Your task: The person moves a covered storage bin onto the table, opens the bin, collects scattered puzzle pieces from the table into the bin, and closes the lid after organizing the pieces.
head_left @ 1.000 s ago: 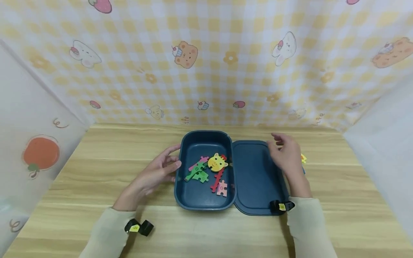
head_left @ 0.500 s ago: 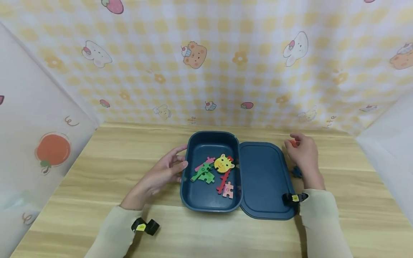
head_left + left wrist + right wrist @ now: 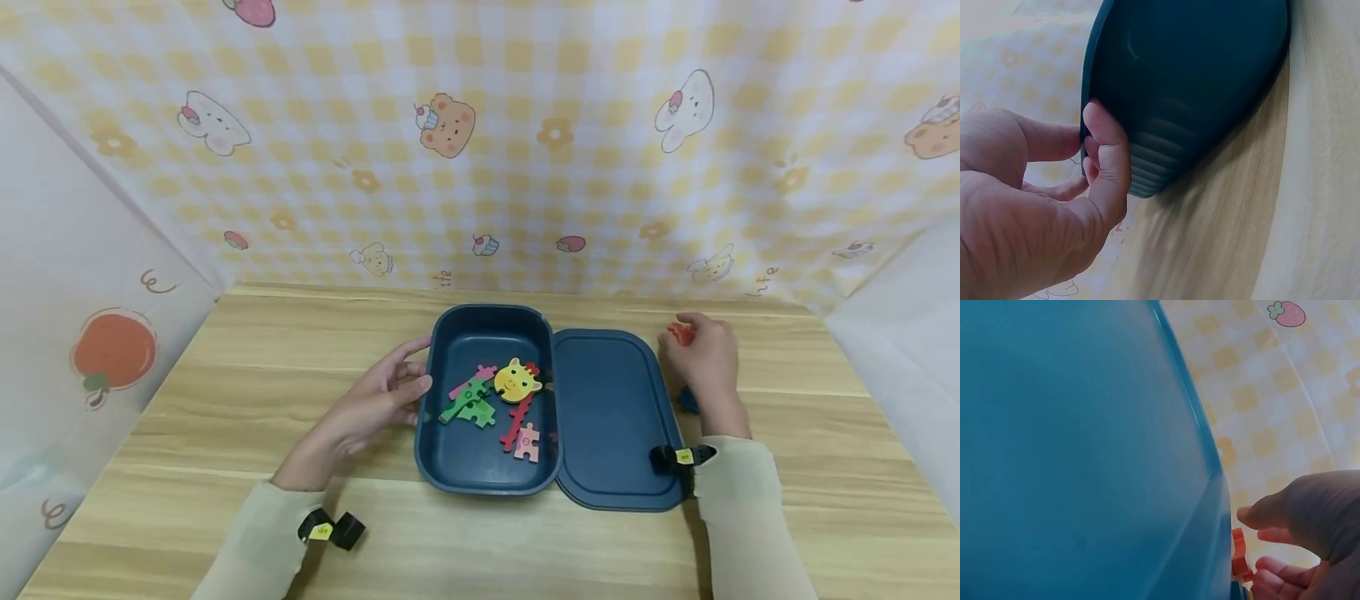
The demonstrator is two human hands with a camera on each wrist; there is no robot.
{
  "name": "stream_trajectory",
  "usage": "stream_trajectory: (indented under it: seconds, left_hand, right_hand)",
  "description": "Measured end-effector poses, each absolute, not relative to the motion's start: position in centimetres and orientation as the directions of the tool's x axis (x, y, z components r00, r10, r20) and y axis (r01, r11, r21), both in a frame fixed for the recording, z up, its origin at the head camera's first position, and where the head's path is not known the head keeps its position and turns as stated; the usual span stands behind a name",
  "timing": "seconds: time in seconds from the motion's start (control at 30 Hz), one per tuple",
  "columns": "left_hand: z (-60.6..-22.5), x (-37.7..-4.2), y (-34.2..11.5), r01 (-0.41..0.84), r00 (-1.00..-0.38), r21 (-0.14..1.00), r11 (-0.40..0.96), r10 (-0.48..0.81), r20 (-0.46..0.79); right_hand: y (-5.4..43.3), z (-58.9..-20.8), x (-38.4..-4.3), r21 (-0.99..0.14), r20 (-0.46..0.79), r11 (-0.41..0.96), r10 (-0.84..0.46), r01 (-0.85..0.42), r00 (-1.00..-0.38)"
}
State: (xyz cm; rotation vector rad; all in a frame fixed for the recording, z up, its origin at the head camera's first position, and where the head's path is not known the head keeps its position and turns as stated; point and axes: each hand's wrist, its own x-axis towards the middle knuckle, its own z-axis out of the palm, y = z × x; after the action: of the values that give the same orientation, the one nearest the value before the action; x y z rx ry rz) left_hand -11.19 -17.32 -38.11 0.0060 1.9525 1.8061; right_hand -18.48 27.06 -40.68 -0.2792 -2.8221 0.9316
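My left hand rests against the left wall of a dark blue box, its thumb at the rim and its fingers spread along the outside. In the left wrist view, the fingertips meet the box wall. Past the lid, my right hand is bent around an orange-red piece. The right wrist view has the thumb apart from that piece, while other fingers lie close beside it. Inside the box are a yellow giraffe-head piece, a pink jigsaw piece, a red strip and green pieces.
The flat blue lid lies joined along the box's right side. A small dark blue piece is partly hidden by the right wrist. Behind the wooden table hangs a yellow checked cloth.
My right hand has moved right, from over the lid's far corner to the orange-red piece. The view has shifted slightly. My left hand stays at the box.
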Motion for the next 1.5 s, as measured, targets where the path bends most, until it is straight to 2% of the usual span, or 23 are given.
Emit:
stream_trajectory:
  seconds: [0.37, 0.6, 0.77, 1.03, 1.33, 1.5]
  left_hand:
    - [-37.9, -11.0, -17.4, -0.313, -0.886, 0.938, 0.148, 0.309, -0.345]
    - [-38.1, -10.9, -17.5, -0.315, -0.882, 0.938, 0.149, 0.319, -0.347]
    - [-38.1, -10.9, -17.5, -0.316, -0.882, 0.938, 0.143, 0.32, -0.346]
    - [-38.1, -10.9, -17.4, -0.31, -0.885, 0.94, 0.141, 0.32, -0.339]
    - [-38.0, -11.1, -17.4, -0.307, -0.884, 0.941, 0.144, 0.322, -0.338]
    - [-38.1, -11.1, -17.4, -0.299, -0.886, 0.943, 0.148, 0.324, -0.332]
  right_hand:
    - [27.4, -40.8, -18.4, -0.55, 0.059, 0.821, 0.219, 0.151, -0.974]
    - [27.7, -41.2, -18.3, -0.562, 0.02, 0.805, 0.245, 0.192, -0.969]
    - [28.0, -41.0, -18.2, -0.547, 0.041, 0.822, 0.215, 0.158, -0.976]
    - [28.1, -40.3, -18.4, -0.546, -0.026, 0.817, 0.206, 0.187, -0.978]
    - [27.2, -39.6, -18.1, -0.59, 0.079, 0.801, 0.185, 0.104, -0.98]
    - [26.7, -38.9, -17.7, -0.632, 0.081, 0.773, 0.149, 0.065, -0.986]
